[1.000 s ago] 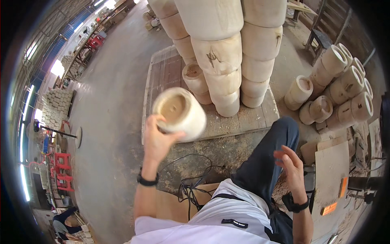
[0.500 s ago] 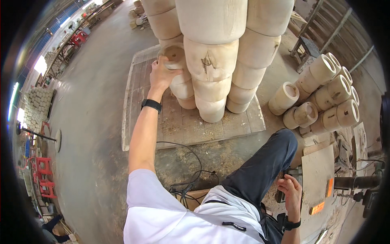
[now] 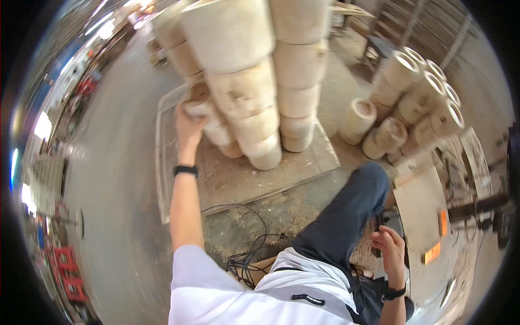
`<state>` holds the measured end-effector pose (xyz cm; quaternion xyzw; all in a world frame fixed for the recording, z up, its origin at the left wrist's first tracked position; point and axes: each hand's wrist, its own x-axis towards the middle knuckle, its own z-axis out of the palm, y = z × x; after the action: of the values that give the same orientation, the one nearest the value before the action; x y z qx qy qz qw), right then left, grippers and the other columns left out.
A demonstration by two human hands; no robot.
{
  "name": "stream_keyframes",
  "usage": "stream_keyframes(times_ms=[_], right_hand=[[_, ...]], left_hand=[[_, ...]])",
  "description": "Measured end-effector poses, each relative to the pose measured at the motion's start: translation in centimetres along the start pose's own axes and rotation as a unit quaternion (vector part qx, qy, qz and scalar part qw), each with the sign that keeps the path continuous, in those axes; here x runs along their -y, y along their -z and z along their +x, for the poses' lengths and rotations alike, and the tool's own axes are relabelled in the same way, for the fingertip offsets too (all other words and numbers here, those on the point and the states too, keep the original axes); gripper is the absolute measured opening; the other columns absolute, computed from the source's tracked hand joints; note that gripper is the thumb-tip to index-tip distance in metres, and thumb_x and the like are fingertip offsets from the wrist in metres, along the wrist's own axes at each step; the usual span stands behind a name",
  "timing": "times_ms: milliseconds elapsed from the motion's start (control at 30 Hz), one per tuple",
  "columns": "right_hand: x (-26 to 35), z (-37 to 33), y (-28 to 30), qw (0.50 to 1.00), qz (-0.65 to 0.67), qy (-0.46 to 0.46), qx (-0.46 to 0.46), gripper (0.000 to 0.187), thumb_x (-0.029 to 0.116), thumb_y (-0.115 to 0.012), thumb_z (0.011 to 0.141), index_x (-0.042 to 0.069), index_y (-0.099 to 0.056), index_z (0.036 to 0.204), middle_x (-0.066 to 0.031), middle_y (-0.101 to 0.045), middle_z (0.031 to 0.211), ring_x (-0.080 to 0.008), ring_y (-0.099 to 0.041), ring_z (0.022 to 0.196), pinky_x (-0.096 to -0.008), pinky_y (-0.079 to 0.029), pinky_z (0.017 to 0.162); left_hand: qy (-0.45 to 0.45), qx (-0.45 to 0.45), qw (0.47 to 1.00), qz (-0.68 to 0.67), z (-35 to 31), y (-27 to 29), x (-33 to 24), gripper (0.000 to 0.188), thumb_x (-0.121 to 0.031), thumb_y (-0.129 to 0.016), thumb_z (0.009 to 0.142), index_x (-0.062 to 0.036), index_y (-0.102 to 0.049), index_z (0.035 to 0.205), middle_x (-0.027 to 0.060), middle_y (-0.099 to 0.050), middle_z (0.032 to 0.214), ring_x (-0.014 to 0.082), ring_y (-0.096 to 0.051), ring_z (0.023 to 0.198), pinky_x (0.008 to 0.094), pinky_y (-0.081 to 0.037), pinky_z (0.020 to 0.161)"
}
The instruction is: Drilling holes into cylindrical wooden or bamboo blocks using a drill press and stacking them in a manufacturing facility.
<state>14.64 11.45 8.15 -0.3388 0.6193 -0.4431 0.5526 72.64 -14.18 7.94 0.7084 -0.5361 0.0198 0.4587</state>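
Reaches toward ten o'clock with the left grip, pinching the wall of a pale hollowed pot between thumb and fingers; cannot tell, through the blur, how firmly. No longer holds that pot in mid-air above the near-left part of the wooden platform, as a second ago; has it now atop the short stack, beside the taller columns. Seems, by judgement, to make that stack one pot higher. Carries the right grip at four o'clock, loosely curled, fingers apart, apparently on nothing.

Counts, left to right: two red stools at eight o'clock; one rear-left column at eleven, partly hidden, with at least two visible pots; three pots in the short stack at ten, pinched one included; four visible in the middle column near twelve; one tangled black cable at six; perhaps five pots in the right column at one; eight open tops in the pot cluster at two, full number hidden; two orange blocks at four.
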Motion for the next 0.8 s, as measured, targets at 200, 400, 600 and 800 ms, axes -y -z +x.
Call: stream_keyframes(times_ms=[200,400,600,800], right_hand=[[1.7,-0.4,1.0,0.999,-0.006,0.027,0.021,0.034,0.019,-0.049,0.102,-0.006,-0.058,0.123,-0.0116,-0.07,0.105,-0.015,-0.065,0.093,-0.0285,-0.052,0.085],[2.5,-0.7,3.6,0.999,0.04,0.018,-0.012,0.032,0.017,-0.049,0.101,-0.004,-0.058,0.125,-0.0101,-0.07,0.107,-0.0141,-0.064,0.098,-0.0287,-0.052,0.089],[1.2,-1.2,4.8,0.995,0.066,0.01,-0.069,0.033,0.015,-0.05,0.1,-0.007,-0.057,0.124,-0.0104,-0.07,0.103,-0.0126,-0.063,0.09,-0.0274,-0.052,0.084],[0.7,-1.7,6.2,0.987,0.088,-0.086,-0.103,0.033,0.015,-0.049,0.101,-0.001,-0.055,0.129,-0.0055,-0.068,0.108,-0.0104,-0.058,0.098,-0.0238,-0.049,0.081]], left_hand=[[0.141,0.055,0.98,-0.128,-9.1,2.0,1.8,0.026,-0.024,-0.061,0.097,0.0024,-0.063,0.1,0.0086,-0.066,0.084,0.0136,-0.062,0.066,0.0274,-0.051,0.055],[0.079,0.319,0.926,-0.183,-13.8,-8.9,-11.4,0.021,-0.02,-0.06,0.097,0.001,-0.063,0.096,0.0059,-0.063,0.073,0.0094,-0.056,0.054,0.024,-0.046,0.049],[0.016,0.549,0.804,-0.228,-14.1,-24.7,-24.3,0.04,-0.021,-0.066,0.093,0.0025,-0.056,0.123,0.0127,-0.064,0.104,0.0157,-0.067,0.08,0.0261,-0.053,0.064],[0.117,0.62,0.74,-0.234,-15.5,-40.7,-32.7,0.077,-0.04,-0.065,0.091,-0.0012,-0.029,0.148,0.0221,-0.052,0.133,0.0265,-0.07,0.087,0.0348,-0.059,0.067]])
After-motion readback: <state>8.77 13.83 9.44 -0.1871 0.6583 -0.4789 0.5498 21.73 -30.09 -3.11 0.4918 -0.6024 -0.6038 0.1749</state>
